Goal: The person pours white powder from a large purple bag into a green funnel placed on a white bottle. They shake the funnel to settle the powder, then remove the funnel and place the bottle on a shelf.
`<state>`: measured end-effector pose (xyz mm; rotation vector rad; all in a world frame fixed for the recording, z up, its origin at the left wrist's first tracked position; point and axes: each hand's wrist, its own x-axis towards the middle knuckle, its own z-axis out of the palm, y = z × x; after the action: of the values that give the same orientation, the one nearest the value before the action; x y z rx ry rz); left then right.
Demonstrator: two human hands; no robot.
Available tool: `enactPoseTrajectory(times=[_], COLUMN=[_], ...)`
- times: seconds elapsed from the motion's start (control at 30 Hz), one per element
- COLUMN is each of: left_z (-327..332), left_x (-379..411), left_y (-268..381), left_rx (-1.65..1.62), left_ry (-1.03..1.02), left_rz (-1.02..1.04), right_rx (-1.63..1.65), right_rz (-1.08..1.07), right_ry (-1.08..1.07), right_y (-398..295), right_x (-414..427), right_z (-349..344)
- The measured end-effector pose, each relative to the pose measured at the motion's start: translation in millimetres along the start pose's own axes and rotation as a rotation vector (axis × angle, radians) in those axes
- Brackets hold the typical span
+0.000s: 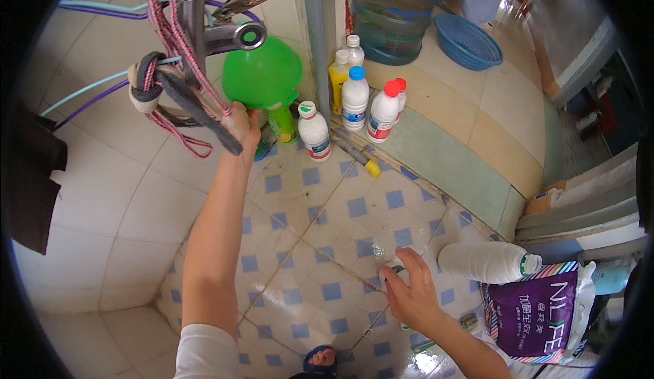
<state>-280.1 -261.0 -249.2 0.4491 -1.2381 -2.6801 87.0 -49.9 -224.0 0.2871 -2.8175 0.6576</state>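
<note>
My left hand [244, 126] grips the lower edge of a green plastic funnel [263, 72], near the wall. Hanging cords hide part of the hand. Just below the funnel stands a green bottle [281, 123], and right of it a white bottle with a white-and-green cap [314, 134]. Low over the tiled floor [311, 271], my right hand [416, 297] has thumb and fingers curved around a small white round thing [396, 273]; whether it is held is unclear. Beyond that hand an uncapped white bottle [480, 261] lies tilted against a purple bag [531, 312].
Cords [179, 83] and a metal clip [237, 34] hang from lines at upper left. Along the raised sill stand a blue-capped bottle [355, 98], red-capped bottles [383, 116] and a yellow bottle [337, 80]. Behind are a water jug [393, 26] and a blue basket [470, 47].
</note>
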Motion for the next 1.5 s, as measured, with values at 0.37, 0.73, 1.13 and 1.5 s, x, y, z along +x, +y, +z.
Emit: enactPoseTrajectory(times=[0.37, 0.73, 1.13, 1.5], left_z=[-29, -46, -107, -120], left_x=[30, 35, -124, -347], left_y=[-71, -116, -119, -144], left_rx=[0.127, 0.194, 0.681, 0.819], left_ry=[0.287, 0.164, -0.312, -0.98], left_rz=[-0.213, -0.304, -0.089, 0.126], right_rx=[0.176, 0.406, 0.145, 0.213], right_rz=[0.292, 0.66, 1.083, 0.657], right_ry=[0.229, 0.338, -0.49, -0.031], right_y=[7, 33, 52, 43], right_x=[-10, -91, -220, -200], right_z=[-42, -1, 39, 78])
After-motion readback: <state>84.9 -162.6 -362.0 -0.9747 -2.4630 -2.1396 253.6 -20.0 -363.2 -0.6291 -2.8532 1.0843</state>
